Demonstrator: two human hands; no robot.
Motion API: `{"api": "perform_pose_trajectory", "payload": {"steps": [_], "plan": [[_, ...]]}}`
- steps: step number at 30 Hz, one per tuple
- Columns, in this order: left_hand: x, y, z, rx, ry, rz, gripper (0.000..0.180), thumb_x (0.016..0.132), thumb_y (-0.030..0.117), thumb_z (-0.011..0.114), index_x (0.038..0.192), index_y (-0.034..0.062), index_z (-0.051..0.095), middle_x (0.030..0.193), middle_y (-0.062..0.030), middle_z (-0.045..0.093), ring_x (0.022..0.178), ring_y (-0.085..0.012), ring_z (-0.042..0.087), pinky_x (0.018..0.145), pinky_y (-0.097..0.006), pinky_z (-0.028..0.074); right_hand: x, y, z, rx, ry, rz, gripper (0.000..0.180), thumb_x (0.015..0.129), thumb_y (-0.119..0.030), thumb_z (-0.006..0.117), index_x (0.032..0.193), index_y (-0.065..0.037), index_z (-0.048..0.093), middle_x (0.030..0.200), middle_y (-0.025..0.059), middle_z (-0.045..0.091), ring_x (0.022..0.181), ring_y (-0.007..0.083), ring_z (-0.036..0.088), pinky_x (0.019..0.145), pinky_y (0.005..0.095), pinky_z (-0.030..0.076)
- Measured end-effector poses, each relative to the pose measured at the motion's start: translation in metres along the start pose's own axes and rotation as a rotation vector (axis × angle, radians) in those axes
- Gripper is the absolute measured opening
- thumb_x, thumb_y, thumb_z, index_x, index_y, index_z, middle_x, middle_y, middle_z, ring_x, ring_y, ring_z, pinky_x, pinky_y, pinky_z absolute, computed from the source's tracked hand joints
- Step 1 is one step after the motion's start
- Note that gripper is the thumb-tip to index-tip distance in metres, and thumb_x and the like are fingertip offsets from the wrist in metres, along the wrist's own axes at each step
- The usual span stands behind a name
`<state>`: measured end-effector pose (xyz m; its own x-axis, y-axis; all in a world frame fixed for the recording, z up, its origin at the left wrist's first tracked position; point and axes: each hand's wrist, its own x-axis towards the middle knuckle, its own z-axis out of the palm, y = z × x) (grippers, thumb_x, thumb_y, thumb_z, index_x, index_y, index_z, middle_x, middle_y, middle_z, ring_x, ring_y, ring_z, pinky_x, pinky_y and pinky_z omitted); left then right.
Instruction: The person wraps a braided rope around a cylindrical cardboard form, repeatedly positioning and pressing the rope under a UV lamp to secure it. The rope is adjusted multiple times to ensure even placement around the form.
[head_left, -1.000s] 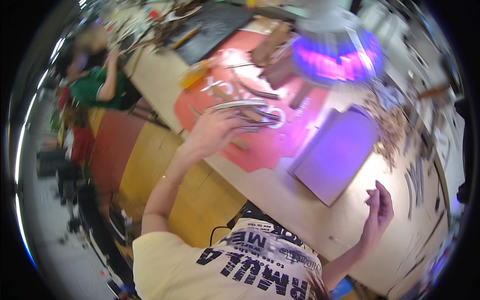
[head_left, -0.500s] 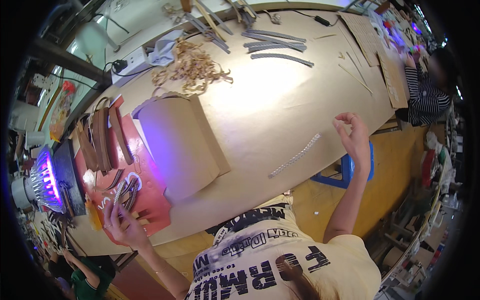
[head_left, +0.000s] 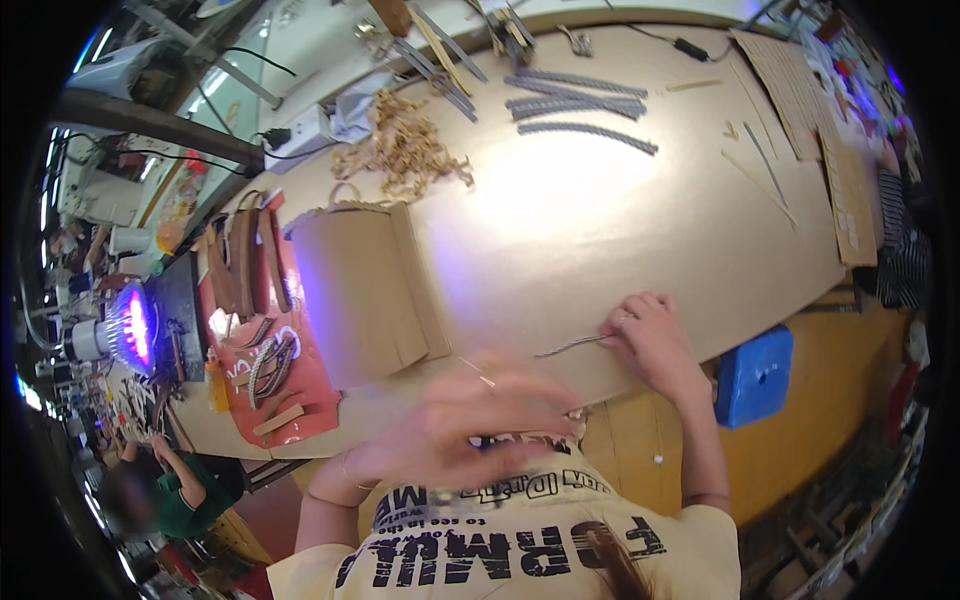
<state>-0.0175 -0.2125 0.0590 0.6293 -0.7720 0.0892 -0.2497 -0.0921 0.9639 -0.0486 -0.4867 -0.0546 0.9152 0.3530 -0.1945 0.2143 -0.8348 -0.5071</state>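
My right hand (head_left: 650,342) is closed over the right end of a thin braided strip (head_left: 572,347) near the table's front edge. The strip's other end lies on the table, pointing left. My left hand (head_left: 500,405) is in front of my body, left of the strip, and smeared by motion. A thin light sliver shows by its fingers, too blurred to name. To the left, a looped bunch of braided strips (head_left: 268,368) lies on a red sheet (head_left: 312,375). Beyond my left hand, a curved brown board (head_left: 355,300) covers part of that sheet.
Several grey braided strips (head_left: 585,138) lie at the back, beside a pile of tan scraps (head_left: 400,150). Brown straps (head_left: 245,255) and a lit purple lamp (head_left: 135,325) are at the left. Cardboard pieces (head_left: 850,205) line the right. A blue stool (head_left: 755,375) stands below the edge.
My left hand has come from the looped bunch toward the middle. My right hand has lowered and closed on the braided strip, which was lying loose. The view has shifted.
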Motion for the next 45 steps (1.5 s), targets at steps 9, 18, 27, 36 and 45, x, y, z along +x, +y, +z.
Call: {"api": "perform_pose_trajectory", "payload": {"steps": [9,18,27,36,45], "plan": [[0.07,0.051,0.066,-1.104,-0.203,0.591,0.024,0.103,0.012,0.04,0.101,0.001,0.061,0.112,-0.0168,0.057,0.117,-0.031,0.053,0.092,-0.04,0.045,0.094,0.074,-0.079,-0.083,0.357,0.17,0.021,0.084,-0.02,0.071,0.098,-0.006,0.067,0.096,0.0121,0.065,0.095,0.0288,0.061,0.084,0.0408,0.046],[0.038,0.035,0.037,-1.115,-0.354,0.62,0.026,0.104,0.015,0.041,0.104,0.0026,0.063,0.132,-0.0104,0.046,0.125,-0.03,0.047,0.105,-0.044,0.036,0.222,0.042,-0.035,-0.222,0.462,-0.114,0.024,0.083,-0.022,0.072,0.101,-0.007,0.068,0.103,0.0121,0.062,0.102,0.0308,0.059,0.085,0.0419,0.047],[-0.073,-0.001,-0.066,-0.363,0.159,0.045,0.016,0.1,0.015,0.051,0.108,0.0042,0.06,0.127,-0.0134,0.054,0.115,-0.0239,0.055,0.101,-0.038,0.042,0.223,0.053,-0.006,-0.565,0.461,-0.154,0.01,0.086,-0.013,0.061,0.095,-0.008,0.062,0.097,0.0098,0.059,0.096,0.0273,0.056,0.085,0.0414,0.042],[-0.204,-0.146,-0.219,0.111,1.032,-0.389,0.017,0.096,0.019,0.061,0.105,0.007,0.07,0.108,-0.0052,0.066,0.097,-0.0124,0.061,0.084,-0.026,0.049,0.195,-0.033,-0.004,0.13,0.434,0.093,0.016,0.101,-0.013,0.048,0.098,-0.001,0.058,0.072,0.0082,0.055,0.066,0.0189,0.053,0.065,0.0325,0.043],[-0.145,-0.206,-0.301,1.289,0.779,-0.524,0.022,0.086,0.026,0.066,0.104,0.0144,0.074,0.106,-0.0078,0.06,0.109,-0.0281,0.055,0.092,-0.04,0.043,0.153,-0.119,0.011,0.379,0.307,0.17,0.024,0.102,-0.019,0.05,0.1,0.002,0.061,0.067,-0.0004,0.045,0.061,0.0085,0.037,0.055,0.0261,0.033]]}}
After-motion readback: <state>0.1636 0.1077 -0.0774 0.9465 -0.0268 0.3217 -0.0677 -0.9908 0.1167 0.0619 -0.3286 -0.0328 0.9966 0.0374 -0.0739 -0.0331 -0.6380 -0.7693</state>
